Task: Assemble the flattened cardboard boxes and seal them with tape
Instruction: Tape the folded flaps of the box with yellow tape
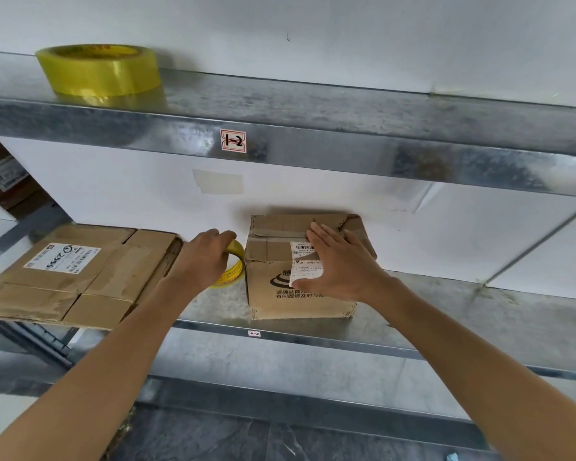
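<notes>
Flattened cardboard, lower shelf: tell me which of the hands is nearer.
Left. The left hand, gripping a tape roll, is beside the right edge of the flattened cardboard; the right hand rests on the small box, farther right.

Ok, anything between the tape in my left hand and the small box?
Nothing visible: the tape roll in the left hand is right beside the box, and the right hand lies flat on it.
</notes>
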